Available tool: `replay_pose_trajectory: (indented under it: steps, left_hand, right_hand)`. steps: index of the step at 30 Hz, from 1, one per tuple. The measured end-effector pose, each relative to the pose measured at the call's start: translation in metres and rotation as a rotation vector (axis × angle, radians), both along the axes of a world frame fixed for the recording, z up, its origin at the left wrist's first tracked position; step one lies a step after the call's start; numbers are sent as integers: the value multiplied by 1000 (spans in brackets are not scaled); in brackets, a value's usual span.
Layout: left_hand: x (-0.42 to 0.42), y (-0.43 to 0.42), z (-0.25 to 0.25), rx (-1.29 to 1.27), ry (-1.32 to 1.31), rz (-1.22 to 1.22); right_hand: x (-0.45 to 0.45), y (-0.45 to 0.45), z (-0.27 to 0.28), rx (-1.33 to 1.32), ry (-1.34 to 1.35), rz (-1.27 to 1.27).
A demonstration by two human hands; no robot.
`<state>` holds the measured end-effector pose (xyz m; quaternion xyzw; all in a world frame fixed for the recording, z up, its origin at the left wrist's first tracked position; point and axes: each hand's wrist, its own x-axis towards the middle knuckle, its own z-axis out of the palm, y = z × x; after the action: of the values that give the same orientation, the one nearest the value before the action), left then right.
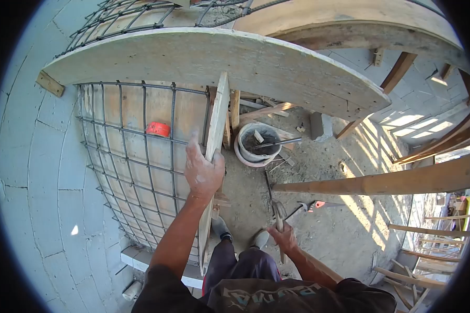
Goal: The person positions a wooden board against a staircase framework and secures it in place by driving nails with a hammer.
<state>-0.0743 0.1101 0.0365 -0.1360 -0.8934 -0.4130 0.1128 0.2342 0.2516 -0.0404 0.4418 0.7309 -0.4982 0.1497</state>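
Note:
My left hand [204, 169] is closed around the top edge of a long, narrow wooden board [219, 115] that stands on edge beside the rebar grid. In my right hand [284, 237] is a hammer [279, 211], gripped by its wooden handle, with the head pointing away from me. A rebar grid [121, 130] lies over plywood to the left of the board. On the grid rests an orange-red tape measure or reel [158, 129]. A wide curved panel [203, 55] crosses beyond the board's far end.
A bucket [258, 145] with grey mix and a tool stands on the dusty floor. Nearby are a grey block [320, 127] and a red-handled handsaw [316, 205]. A timber post [381, 180] juts in from the right. Block wall [42, 156] curves along the left.

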Motion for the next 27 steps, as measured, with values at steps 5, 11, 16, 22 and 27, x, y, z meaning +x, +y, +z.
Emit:
replay_pose_trajectory:
  steps: [5,11,16,22,27]
  left_hand:
    - [0,-4,3,133,-11,-16]
    - [1,-9,-28,204,180,-63]
    - [-1,-15,-26,263,205,-120]
    - [0,-15,-26,237,182,-142]
    - [-2,-16,-28,261,182,-162]
  right_hand:
    - [-141,-25,85,236,679,178]
    - [-259,-48,139,385,748,494]
    - [-271,-68,162,491,773,588]
    - [-276,-60,160,420,698,657]
    - [-277,-51,137,592,753,749]
